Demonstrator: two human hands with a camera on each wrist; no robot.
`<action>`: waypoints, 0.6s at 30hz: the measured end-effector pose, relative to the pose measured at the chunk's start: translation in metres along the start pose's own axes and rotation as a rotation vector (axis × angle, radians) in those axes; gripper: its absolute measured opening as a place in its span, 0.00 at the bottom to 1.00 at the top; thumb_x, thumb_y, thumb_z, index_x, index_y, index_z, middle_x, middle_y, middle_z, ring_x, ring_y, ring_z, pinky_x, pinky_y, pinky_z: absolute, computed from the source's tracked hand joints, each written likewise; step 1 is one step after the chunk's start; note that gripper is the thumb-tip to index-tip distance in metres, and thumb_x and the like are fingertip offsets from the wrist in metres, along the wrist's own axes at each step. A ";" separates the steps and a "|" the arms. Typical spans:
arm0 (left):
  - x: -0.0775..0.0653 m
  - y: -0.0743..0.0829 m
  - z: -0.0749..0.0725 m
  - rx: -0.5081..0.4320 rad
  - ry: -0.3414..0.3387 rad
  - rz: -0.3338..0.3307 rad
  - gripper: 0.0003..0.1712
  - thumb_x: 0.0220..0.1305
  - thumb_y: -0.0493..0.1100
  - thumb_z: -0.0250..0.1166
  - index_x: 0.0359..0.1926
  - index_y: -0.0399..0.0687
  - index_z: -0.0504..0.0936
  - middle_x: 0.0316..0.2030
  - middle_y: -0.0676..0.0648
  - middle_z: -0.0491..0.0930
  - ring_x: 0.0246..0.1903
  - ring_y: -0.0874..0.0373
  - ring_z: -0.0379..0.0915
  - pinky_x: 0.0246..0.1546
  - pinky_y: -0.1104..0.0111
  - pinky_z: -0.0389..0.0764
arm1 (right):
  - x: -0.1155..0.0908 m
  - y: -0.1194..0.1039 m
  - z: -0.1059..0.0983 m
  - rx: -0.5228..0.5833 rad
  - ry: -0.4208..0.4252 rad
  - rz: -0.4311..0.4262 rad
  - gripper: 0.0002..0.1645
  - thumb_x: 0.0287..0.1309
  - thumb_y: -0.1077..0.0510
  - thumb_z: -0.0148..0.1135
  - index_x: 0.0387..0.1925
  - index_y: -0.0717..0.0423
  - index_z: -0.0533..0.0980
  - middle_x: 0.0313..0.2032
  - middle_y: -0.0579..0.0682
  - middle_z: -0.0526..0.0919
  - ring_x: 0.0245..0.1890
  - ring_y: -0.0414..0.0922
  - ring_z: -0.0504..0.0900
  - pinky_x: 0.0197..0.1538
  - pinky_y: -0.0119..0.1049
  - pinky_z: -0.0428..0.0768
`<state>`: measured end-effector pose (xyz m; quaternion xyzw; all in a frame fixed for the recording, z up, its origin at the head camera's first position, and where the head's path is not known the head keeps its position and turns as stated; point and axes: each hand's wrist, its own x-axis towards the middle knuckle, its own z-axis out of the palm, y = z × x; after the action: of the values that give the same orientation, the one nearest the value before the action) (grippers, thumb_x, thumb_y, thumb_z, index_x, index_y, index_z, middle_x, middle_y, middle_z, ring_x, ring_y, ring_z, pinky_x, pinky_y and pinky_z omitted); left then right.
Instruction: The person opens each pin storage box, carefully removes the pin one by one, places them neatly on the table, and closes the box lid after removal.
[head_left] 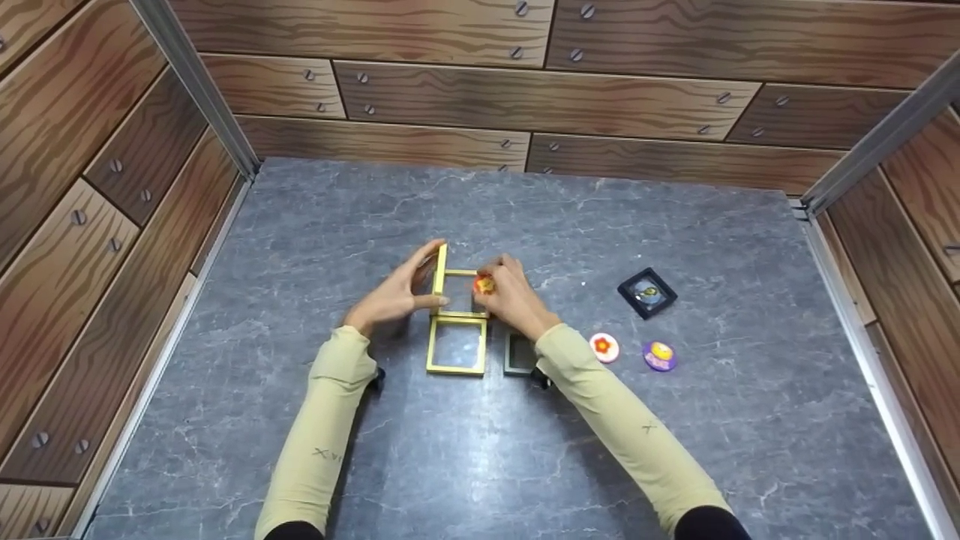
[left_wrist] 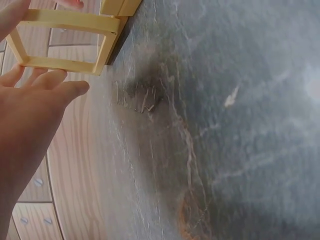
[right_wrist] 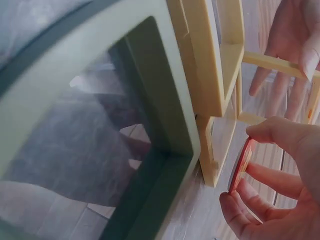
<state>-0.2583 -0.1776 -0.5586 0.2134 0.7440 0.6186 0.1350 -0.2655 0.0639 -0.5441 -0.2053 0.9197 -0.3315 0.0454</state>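
My left hand (head_left: 391,298) grips the upright half of an opened yellow display frame (head_left: 440,271), its thumb at the near edge and fingers at the far edge. That raised half (left_wrist: 67,62) also shows in the left wrist view. The frame's other half lies flat on the floor panel to the right. Above the flat half, my right hand (head_left: 516,297) pinches a round red badge (head_left: 484,284) with a yellow flower design between thumb and fingers. In the right wrist view, the badge (right_wrist: 241,165) is tilted on edge, apart from the frame.
Nearer to me lies another yellow frame (head_left: 430,346), beside a dark green frame (head_left: 517,372) partly under my right wrist. To the right are a white badge with a red flower (head_left: 604,347), a purple badge (head_left: 660,356) and a black frame (head_left: 646,292). Wood-patterned walls (head_left: 547,97) surround the grey surface.
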 end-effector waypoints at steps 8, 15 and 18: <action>0.001 0.002 0.001 -0.014 0.001 -0.003 0.59 0.62 0.26 0.72 0.85 0.46 0.47 0.85 0.34 0.45 0.85 0.43 0.44 0.87 0.54 0.48 | -0.014 0.015 -0.011 0.005 0.076 -0.005 0.23 0.56 0.63 0.71 0.52 0.72 0.84 0.49 0.66 0.80 0.54 0.62 0.75 0.61 0.53 0.77; 0.000 0.001 0.002 -0.020 0.000 -0.015 0.60 0.62 0.28 0.73 0.85 0.44 0.46 0.85 0.36 0.44 0.85 0.44 0.43 0.87 0.55 0.48 | -0.023 0.027 -0.021 -0.003 0.085 0.059 0.26 0.53 0.62 0.69 0.54 0.71 0.84 0.51 0.65 0.80 0.56 0.62 0.74 0.62 0.53 0.77; 0.000 0.002 0.001 -0.022 0.000 -0.028 0.60 0.63 0.29 0.73 0.85 0.45 0.46 0.85 0.37 0.45 0.85 0.45 0.42 0.88 0.56 0.48 | -0.026 0.031 -0.023 -0.010 0.091 0.090 0.25 0.53 0.63 0.69 0.53 0.71 0.84 0.50 0.65 0.80 0.55 0.62 0.74 0.61 0.52 0.78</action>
<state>-0.2574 -0.1764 -0.5574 0.2015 0.7401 0.6248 0.1459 -0.2573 0.1099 -0.5471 -0.1489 0.9307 -0.3336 0.0173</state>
